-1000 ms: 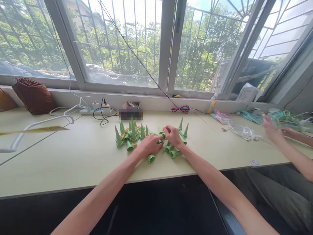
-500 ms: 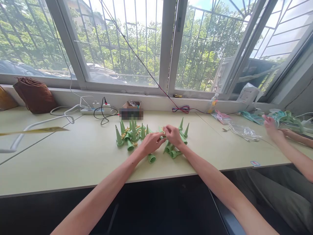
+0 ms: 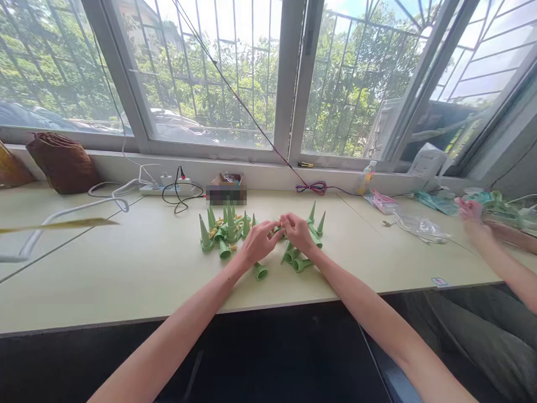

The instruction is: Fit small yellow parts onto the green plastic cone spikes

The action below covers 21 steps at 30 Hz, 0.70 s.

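My left hand (image 3: 260, 242) and my right hand (image 3: 296, 230) meet above the table, fingertips nearly touching. The left fingers are closed round a green plastic spike (image 3: 275, 229), mostly hidden by the hand. My right fingers pinch at its near end; whatever they hold is too small to make out. Left of the hands, several green spikes (image 3: 230, 226) stand point up, with small yellowish pieces (image 3: 233, 247) scattered among them. One spike (image 3: 261, 272) lies under my left wrist with its hollow end toward me. More spikes (image 3: 298, 265) lie or stand beside my right wrist.
Behind the spikes is a small open box (image 3: 226, 180). A power strip (image 3: 168, 189) with cables lies back left, near a brown bag (image 3: 61, 162). To the right are a bottle (image 3: 367, 177), bagged cables (image 3: 419, 224) and another person's hand (image 3: 474, 218). The table's front edge runs below my forearms.
My left fingers have drawn in closer against my right fingertips. The other person's hand at the right has shifted slightly. The spikes on the table stay as they were.
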{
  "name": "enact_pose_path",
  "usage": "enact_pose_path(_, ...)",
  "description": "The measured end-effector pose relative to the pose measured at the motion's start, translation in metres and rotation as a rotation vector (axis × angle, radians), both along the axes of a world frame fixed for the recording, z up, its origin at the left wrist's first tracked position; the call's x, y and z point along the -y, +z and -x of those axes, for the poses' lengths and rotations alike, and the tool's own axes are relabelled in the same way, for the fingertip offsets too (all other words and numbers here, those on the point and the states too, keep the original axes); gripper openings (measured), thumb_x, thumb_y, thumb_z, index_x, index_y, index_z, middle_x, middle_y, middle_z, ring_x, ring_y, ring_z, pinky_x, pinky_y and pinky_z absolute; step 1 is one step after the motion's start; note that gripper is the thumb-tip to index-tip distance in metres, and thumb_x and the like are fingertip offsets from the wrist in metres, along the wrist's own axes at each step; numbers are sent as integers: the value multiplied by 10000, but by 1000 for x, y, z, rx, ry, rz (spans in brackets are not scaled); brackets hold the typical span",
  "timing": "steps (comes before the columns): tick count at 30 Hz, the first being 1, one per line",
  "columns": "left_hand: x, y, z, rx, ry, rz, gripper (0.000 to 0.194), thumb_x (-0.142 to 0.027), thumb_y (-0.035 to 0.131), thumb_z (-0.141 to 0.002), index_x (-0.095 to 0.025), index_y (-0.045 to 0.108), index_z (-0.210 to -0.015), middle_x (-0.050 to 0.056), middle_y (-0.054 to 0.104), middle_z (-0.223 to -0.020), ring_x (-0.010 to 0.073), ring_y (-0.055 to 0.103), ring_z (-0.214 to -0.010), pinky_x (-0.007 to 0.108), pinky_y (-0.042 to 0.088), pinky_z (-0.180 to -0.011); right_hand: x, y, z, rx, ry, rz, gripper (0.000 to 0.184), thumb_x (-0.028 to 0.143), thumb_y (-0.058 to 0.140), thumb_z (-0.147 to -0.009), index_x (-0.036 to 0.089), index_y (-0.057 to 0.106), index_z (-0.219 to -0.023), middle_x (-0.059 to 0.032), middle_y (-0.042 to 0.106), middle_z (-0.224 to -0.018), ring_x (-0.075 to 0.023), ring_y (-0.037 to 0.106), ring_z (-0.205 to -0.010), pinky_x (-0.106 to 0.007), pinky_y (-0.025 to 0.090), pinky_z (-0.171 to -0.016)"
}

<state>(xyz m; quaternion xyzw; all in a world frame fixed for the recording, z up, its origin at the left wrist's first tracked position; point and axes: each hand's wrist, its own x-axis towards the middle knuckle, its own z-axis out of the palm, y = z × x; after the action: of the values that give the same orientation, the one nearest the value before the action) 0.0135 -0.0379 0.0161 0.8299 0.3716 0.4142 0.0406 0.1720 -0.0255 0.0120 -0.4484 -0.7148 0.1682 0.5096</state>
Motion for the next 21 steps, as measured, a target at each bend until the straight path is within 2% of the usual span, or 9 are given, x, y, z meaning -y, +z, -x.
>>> enact_pose_path(4, 1, 2, -1, 87, -26, 35, 164, -318, 556, -875, -195, 629, -956, 23, 675, -866, 97, 617, -602, 221, 487, -608, 3, 2, 0, -36, 18, 1, 386, 512, 363, -948, 206, 554, -811, 23, 547, -617, -115, 480, -544, -233, 378, -571)
enact_pose_path(9, 5, 6, -2, 157, -26, 108, 149, -328, 567, -843, -189, 557, -896, 1, 624, -785, 102, 621, -615, 213, 503, -574, 4, 4, 0, -88, 22, -8, 359, 495, 349, -954, 213, 549, -859, 12, 577, -651, -126, 518, -550, -243, 403, -579)
enact_pose_path(17, 1, 3, -3, 246, -44, 190, 189, -313, 608, -778, -186, 479, -833, -1, 564, -791, 112, 610, -662, 214, 526, -545, 6, 7, 1, -116, -2, -57, 352, 467, 328, -968, 209, 562, -916, 0, 621, -692, -125, 547, -573, -238, 429, -598)
enact_pose_path(21, 1, 4, -5, 289, -32, 214, 213, -320, 618, -778, -185, 462, -830, 7, 559, -808, 110, 606, -674, 222, 540, -567, 4, 7, -1, -133, -95, -88, 324, 432, 344, -964, 200, 563, -910, -11, 631, -713, -132, 565, -607, -246, 444, -628)
